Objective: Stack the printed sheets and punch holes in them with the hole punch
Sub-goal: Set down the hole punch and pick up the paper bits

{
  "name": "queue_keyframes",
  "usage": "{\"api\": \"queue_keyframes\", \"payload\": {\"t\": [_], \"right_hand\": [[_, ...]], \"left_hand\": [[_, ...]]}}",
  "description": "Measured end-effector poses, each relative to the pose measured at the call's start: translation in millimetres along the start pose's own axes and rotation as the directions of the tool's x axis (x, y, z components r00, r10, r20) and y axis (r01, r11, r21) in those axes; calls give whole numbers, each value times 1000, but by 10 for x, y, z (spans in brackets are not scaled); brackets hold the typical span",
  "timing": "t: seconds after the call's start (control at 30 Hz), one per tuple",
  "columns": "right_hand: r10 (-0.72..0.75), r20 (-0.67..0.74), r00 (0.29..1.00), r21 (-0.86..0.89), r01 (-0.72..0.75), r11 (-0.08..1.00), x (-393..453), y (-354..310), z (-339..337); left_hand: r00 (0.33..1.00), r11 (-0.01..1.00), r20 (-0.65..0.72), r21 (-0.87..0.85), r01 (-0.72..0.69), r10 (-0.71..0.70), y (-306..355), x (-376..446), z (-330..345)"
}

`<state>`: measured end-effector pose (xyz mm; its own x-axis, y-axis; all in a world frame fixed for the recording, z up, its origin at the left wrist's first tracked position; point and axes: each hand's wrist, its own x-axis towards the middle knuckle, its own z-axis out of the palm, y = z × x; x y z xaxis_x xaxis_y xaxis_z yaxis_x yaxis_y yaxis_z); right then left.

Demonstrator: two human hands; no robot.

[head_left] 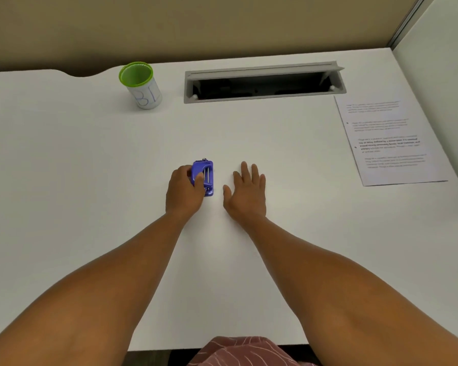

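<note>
Right of the hole punch, printed sheets (well apart)

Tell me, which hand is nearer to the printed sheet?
Right. The right hand lies flat mid-desk, apart from the sheet at the desk's far right edge. The left hand is farther away, gripping the punch.

Both bare arms reach forward.
Left hand is curled closed in a grip; right hand lies flat, fingers spread.

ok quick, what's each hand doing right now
Left hand: closed around the blue hole punch.
Right hand: open, flat, holding nothing.
</note>
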<state>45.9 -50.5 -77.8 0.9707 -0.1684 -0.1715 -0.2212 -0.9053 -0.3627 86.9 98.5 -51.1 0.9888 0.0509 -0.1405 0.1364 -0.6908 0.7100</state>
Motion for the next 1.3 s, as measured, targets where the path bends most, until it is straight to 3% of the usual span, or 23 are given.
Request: {"api": "queue_keyframes", "payload": {"t": [0.33,0.7,0.8,1.0,1.3], "right_hand": [[4,-105,995,-78,-12,997,-70,-24,204],[24,-113,993,-82,-34,996,-87,-37,201],[27,-115,993,-92,-38,995,-82,-38,198],[31,-108,994,-114,-44,993,-79,-38,213],[30,-118,993,-124,-44,991,-82,-47,219]], "left_hand": [[988,989,-48,-4,145,-145,-65,84,75],[931,848,105,-387,363,-351,-63,194,-28],[927,816,134,-442,373,-351,-130,227,-80],[943,840,57,-438,320,-329,-333,308,-265],[951,938,-96,-221,269,-295,-637,459,-759]]}}
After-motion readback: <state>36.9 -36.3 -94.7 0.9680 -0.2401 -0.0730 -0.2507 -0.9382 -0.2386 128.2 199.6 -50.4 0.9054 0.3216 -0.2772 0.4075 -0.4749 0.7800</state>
